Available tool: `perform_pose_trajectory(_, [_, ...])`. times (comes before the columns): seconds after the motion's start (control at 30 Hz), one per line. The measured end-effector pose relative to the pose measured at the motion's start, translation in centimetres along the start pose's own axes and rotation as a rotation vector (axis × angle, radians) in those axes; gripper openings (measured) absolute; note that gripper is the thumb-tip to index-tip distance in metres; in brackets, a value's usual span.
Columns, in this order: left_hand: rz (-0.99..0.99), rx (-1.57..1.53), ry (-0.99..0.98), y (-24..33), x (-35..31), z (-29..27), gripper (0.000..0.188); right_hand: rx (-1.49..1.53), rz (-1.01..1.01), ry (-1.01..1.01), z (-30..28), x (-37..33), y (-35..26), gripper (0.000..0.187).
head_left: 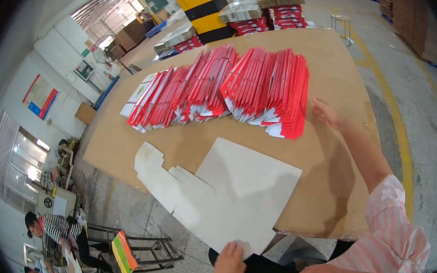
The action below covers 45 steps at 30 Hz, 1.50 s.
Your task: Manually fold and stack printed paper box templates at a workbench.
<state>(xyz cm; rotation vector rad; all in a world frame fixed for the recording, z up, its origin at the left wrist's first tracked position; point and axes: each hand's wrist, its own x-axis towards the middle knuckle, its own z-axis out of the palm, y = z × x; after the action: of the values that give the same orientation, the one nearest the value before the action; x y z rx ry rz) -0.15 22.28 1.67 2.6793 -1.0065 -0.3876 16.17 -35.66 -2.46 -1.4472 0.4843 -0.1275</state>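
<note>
A flat white die-cut cardboard blank [238,182] lies plain side up at the near part of the table, with cut flaps along its left side. At its near edge, my left hand [230,264] has its fingers bent over the border and grips it. My right hand [325,113] is just beyond the right end of a long row of folded red-and-white cardboard pieces [266,87], apart from them. Its fingers are half bent, and nothing shows between them. Those red pieces lean on one another in a fanned row across the table.
The brown board-topped table [348,176] spans the middle. Behind it stand a yellow-and-black pillar [206,11] and bundled stacks [287,6]. A metal stool [341,27] is at the far right. Lower left, a person in stripes [61,228] works near a metal rack [145,249].
</note>
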Motion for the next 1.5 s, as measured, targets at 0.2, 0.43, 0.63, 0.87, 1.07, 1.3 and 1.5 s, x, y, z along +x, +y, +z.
perform_pose_trajectory(0.2, [-0.027, 0.171, 0.963, 1.5, -0.4, -11.7, 0.03, -0.148, -0.05, 0.02, 2.5, -15.1, 3.8, 0.074])
perform_pose_trajectory(0.43, [0.531, 0.153, 0.208, 11.8, 3.6, -4.7, 0.028, -0.9, -1.272, 0.153, 12.7, -39.0, 3.7, 0.044])
perform_pose_trajectory(0.63, [0.598, -0.404, -0.056, 14.4, 4.1, -5.3, 0.051, -0.789, -0.99, 0.215, 5.8, -42.9, 3.2, 0.042])
perform_pose_trajectory(0.87, [0.445, 0.27, 0.025, 8.6, 10.6, 0.3, 0.032, -0.587, -0.83, 0.281, -4.2, -45.1, 6.7, 0.032])
perform_pose_trajectory(1.07, [0.192, 0.149, -0.059, 11.2, 16.3, 2.9, 0.027, -1.125, -0.794, 0.274, -6.5, -44.8, 9.8, 0.034])
perform_pose_trajectory(1.3, [0.719, -0.281, 0.132, 15.6, 16.1, 8.6, 0.02, -0.68, -0.051, 0.485, -4.8, -40.4, 6.3, 0.061])
perform_pose_trajectory(1.5, [0.523, -0.002, 0.509, 22.1, 13.9, 13.2, 0.034, -1.598, -0.532, 0.707, -3.3, -36.3, 14.1, 0.079])
